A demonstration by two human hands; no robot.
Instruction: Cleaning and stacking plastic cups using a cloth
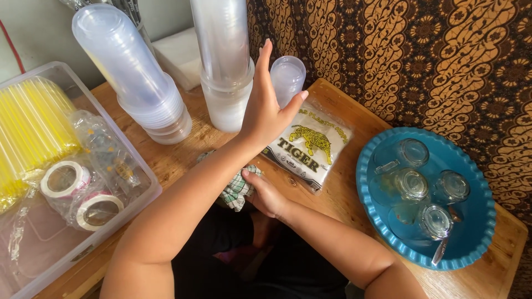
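Checkered cloth (237, 190), half hidden, clenched in right hand (266, 195) fingers; left hand (266, 113) fingers released against stacked cups (226, 83), plastic packet (310, 148) beyond

Soft, even daylight fills the scene; shadows under the stacked plastic cups (145, 83) on the desk (343, 194) are faint; mild glare on the blue tray (476, 182); focus sharp throughout, slight edge stretching.

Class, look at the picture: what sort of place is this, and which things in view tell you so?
Probably a small drink stall or home kitchen counter: stacks of plastic cups, a box of yellow straws and glass mugs on a blue tray.
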